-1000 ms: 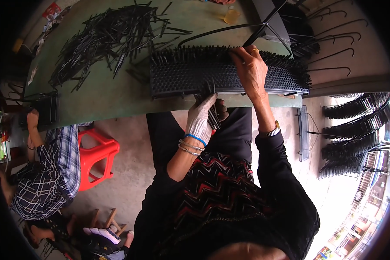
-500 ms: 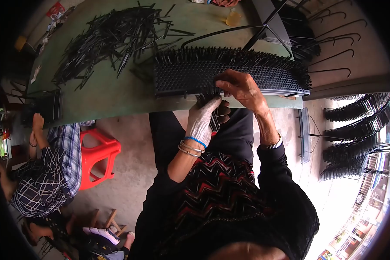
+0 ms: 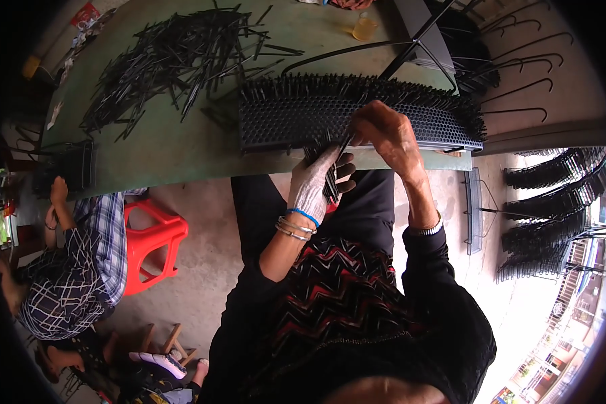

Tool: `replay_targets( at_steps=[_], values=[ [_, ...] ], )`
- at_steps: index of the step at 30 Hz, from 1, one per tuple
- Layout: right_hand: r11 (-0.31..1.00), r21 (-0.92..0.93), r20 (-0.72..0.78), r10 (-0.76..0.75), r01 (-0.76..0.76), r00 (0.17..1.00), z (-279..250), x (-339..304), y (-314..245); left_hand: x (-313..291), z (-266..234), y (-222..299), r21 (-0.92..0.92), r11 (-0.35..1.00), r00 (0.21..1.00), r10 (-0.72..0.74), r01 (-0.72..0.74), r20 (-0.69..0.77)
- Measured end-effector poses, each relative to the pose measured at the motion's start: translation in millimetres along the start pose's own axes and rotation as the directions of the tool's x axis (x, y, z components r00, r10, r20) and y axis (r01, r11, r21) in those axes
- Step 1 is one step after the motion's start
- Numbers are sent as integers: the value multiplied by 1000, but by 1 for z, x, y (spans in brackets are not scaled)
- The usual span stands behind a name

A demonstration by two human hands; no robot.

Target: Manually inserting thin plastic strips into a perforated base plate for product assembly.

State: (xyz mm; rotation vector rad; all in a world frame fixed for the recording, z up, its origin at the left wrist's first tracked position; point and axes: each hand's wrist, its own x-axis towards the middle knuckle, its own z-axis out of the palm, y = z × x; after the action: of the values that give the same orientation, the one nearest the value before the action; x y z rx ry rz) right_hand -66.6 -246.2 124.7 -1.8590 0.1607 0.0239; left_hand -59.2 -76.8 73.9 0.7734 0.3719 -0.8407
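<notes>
My left hand, in a white fingerless-looking glove, is closed round a bundle of thin black sticks at the table's front edge. My bare right hand is just to its right, fingertips pinched on one black stick beside the top of the bundle. Behind both hands lies a long black panel full of small holes. Rows of short black sticks stand upright along its far side. Part of the panel is hidden by my right hand.
A loose heap of black sticks covers the left of the green table. Black rods rise behind the panel. A yellow cup stands farther back. At left are a red stool and a seated person; finished-looking racks hang right.
My right hand has moved a little to the right and away from the panel's front edge, a stick now showing at its fingertips. The left hand has barely shifted.
</notes>
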Motion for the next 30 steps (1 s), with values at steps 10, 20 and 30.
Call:
replay_targets(
  at_steps=[10,20,30],
  values=[
    [858,-485,-553,-449,167,702,3,30,26,15,-9,-19,-189,974,992,-127,125,3],
    [683,-728,-421,-522,67,741,9,34,25,6,-8,-16,-177,981,994,-87,76,-60],
    [582,-813,-357,-460,-27,813,6,38,22,-10,1,-7,-50,999,998,-12,8,-66]
  ],
)
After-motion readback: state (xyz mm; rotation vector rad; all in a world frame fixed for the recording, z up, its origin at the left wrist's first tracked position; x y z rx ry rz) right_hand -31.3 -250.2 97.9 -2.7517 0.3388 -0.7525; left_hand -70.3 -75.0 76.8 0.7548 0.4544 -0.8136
